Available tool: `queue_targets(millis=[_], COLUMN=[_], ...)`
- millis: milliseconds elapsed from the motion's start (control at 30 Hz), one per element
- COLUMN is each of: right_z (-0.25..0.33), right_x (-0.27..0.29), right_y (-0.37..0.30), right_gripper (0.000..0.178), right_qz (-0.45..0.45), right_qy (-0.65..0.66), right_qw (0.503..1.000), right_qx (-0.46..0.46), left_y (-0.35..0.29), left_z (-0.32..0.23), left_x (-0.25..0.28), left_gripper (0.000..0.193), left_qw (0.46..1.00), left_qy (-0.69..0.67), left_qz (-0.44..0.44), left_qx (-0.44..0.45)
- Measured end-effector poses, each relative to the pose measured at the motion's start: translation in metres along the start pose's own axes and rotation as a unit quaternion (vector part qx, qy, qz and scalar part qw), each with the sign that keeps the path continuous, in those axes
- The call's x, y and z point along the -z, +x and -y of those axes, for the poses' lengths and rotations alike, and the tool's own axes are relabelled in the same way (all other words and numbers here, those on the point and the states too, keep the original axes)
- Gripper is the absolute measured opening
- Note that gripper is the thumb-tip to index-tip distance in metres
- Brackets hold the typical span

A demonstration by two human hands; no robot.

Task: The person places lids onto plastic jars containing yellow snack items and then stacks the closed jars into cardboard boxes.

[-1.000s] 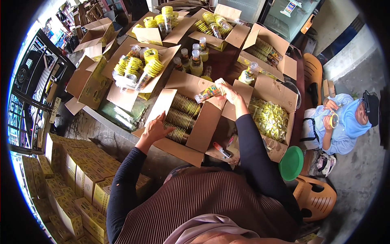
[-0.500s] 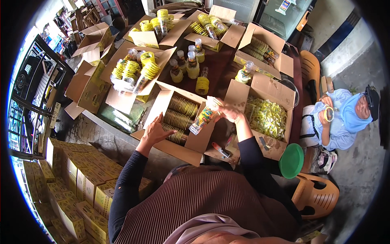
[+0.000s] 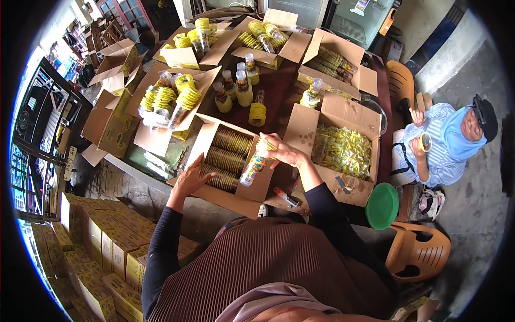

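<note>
My right hand [image 3: 284,152] grips a clear plastic tube [image 3: 253,169] with bright print and yellow at its top, tilted over the right side of an open cardboard box [image 3: 203,134]. Inside that box lie several rows of thin, round, yellowish-brown stacked pieces [image 3: 228,155]. My left hand [image 3: 189,181] is open, thumb and fingers apart, at the box's left side by the ends of the rows. Whether it touches the cardboard I cannot tell.
Right of the box stands a carton [image 3: 351,115] of small yellow packets. Clear tubes with yellow rings [image 3: 244,91] stand behind. More filled cartons [image 3: 185,102] surround them. A green round tray [image 3: 382,206] sits at the right corner. Another person [image 3: 448,134] sits at right, holding a yellow-rimmed round thing.
The whole view has shifted slightly, with the table now further left. Both hands keep about the same place over the box. The other person's hands have moved a little.
</note>
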State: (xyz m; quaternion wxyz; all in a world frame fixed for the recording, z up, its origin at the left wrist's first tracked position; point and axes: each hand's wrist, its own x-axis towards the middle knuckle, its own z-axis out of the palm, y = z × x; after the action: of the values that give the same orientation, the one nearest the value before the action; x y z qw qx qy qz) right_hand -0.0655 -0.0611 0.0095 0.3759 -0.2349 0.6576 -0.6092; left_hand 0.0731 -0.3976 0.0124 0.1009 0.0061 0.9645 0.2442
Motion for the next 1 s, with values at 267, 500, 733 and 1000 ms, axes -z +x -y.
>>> queue_targets(millis=[267, 500, 733, 1000], right_z=[-0.007, -0.009, -0.009, -0.021], right_x=[0.002, 0.006, -0.054, -0.077], right_y=[0.004, -0.010, -0.001, 0.005], right_gripper=[0.088, 0.085, 0.085, 0.094], right_qz=[-0.018, -0.105, 0.048, 0.033], right_qy=[0.002, 0.100, 0.145, 0.114], right_qw=[1.000, 0.987, 0.988, 0.992], right_qx=[-0.004, 0.062, 0.038, -0.029], left_y=[0.001, 0.002, -0.009, -0.017], left_z=[0.023, 0.056, 0.077, 0.073], left_x=[-0.008, -0.005, 0.017, 0.001], left_gripper=[0.076, 0.039, 0.050, 0.022], left_qw=[0.999, 0.975, 0.946, 0.925], left_qy=[-0.009, -0.046, -0.002, -0.015], left_qz=[-0.009, -0.218, -0.309, -0.374], left_qx=[-0.042, 0.020, 0.101, 0.059])
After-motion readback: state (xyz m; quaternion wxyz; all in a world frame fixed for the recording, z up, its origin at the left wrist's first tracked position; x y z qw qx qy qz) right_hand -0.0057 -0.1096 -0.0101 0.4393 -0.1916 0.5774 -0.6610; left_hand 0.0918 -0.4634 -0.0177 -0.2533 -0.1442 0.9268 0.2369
